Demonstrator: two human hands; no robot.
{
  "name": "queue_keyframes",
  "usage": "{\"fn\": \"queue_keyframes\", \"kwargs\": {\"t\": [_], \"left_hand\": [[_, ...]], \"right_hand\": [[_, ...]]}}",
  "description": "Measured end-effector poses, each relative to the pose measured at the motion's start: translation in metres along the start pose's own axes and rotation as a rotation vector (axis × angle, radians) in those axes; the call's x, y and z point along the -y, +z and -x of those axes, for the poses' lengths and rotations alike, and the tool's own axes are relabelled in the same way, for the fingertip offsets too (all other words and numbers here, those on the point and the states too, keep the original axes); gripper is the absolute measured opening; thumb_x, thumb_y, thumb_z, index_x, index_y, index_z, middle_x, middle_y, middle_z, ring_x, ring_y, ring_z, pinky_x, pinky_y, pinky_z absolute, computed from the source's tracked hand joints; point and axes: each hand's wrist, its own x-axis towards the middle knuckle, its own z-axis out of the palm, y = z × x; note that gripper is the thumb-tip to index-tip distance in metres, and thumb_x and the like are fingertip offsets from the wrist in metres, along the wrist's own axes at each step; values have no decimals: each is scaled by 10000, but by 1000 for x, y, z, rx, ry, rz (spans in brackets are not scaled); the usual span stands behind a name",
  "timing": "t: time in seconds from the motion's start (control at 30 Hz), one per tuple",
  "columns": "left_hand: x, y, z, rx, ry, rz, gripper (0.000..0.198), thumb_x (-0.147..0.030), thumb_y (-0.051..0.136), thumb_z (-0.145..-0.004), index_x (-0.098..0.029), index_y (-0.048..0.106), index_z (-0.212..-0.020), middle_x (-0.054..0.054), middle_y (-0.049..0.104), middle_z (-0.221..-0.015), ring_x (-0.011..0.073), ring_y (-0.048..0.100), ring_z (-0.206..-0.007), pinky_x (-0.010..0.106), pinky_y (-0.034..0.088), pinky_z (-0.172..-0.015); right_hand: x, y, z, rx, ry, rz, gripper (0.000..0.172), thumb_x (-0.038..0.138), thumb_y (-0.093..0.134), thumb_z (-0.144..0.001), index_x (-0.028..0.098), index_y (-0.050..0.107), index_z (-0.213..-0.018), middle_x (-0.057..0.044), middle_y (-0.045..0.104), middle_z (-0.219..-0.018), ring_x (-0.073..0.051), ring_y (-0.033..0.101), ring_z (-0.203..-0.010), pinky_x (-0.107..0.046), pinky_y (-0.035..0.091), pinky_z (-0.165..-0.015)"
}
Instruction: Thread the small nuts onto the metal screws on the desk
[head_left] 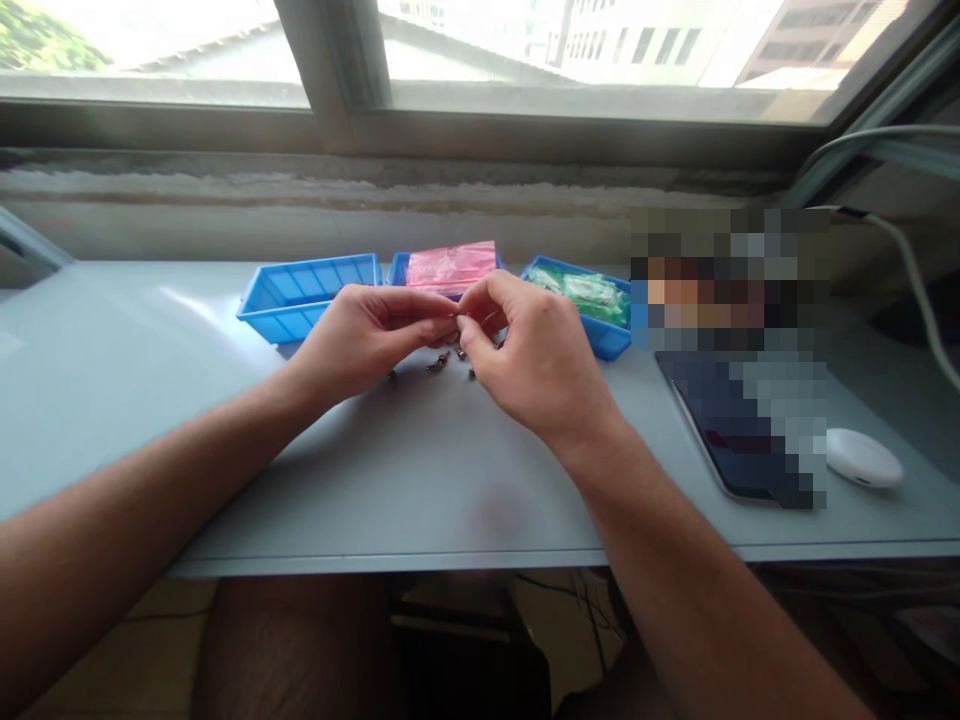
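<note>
My left hand (373, 335) and my right hand (534, 345) meet fingertip to fingertip above the middle of the table. Thumb and fingers of each are pinched together at one spot. A tiny dark bit shows between the tips, too small to name. Just below the fingers lie several small brownish, metallic-looking pieces (439, 362), partly hidden by my hands. Behind my hands stands a blue bin (395, 270) with pink plastic packets (451, 267). To its right, another blue bin (611, 345) holds green plastic packets (585, 292).
A third blue bin (281, 322) stands at the back left. On the right lie a dark phone (709, 425), partly pixelated, and a white rounded case (864, 458). A pixelated patch hides the back right. The table (420, 500) ends at a window wall; a white cable hangs at right.
</note>
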Motion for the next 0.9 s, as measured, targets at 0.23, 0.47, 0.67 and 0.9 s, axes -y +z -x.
{"fn": "queue_keyframes", "kwargs": {"t": [0.23,0.47,0.67,0.9], "left_hand": [[-3,0,0,0,-12,-5,236,-390,983,-952,-230,984,-1126,86,930,-1062,276,879,-975,379,737,-935],[-3,-2,-1,-9,-7,23,245,-447,944,-1006,-205,965,-1041,89,896,-972,231,825,-871,320,694,-813],[-8,1,1,11,-12,40,370,-556,994,-958,-212,966,-1090,101,914,-1042,264,854,-944,362,717,-887],[-7,3,0,-39,51,56,343,-487,1084,-831,-220,951,-1000,92,913,-1075,297,867,-1035,412,736,-958]], "right_hand": [[-5,3,-2,-8,-34,23,203,33,705,-986,221,778,-967,-73,844,-1073,-267,796,-983,-413,589,-908],[-1,2,0,-6,-7,-27,227,27,710,-987,253,727,-978,-23,839,-991,-248,789,-939,-412,609,-893],[2,1,0,-44,22,-54,235,30,712,-973,257,702,-1035,-31,844,-1004,-243,805,-938,-416,643,-885],[0,1,-1,-5,101,-194,325,53,771,-963,246,691,-1211,-28,888,-1062,-242,862,-1002,-399,671,-924]]}}
